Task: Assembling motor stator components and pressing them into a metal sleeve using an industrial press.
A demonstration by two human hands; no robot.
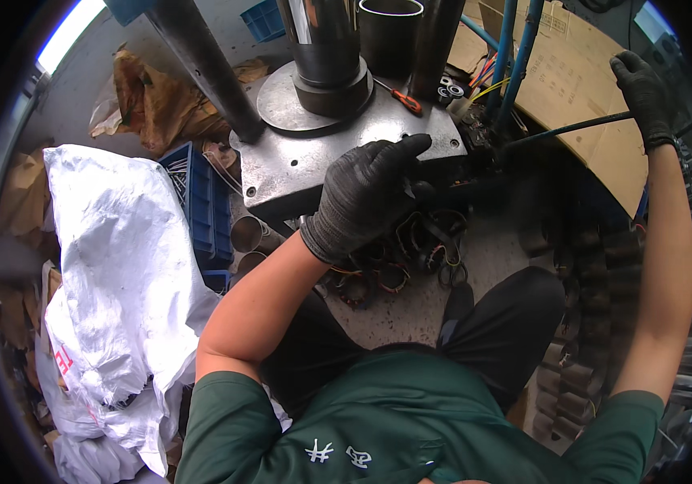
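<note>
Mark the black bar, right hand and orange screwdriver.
Black bar point(576, 127): head view, middle of its length
Right hand point(648, 95): head view, on the glove
Orange screwdriver point(407, 101): head view, handle

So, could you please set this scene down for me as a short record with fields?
Left hand: black-gloved hand, at the front edge of the metal plate
Right hand: black-gloved hand, raised at the end of a dark rod; grip unclear
On plate: round metal column, orange-handled tool
Left side: white sack, blue crate
Beyond rod: cardboard
</note>
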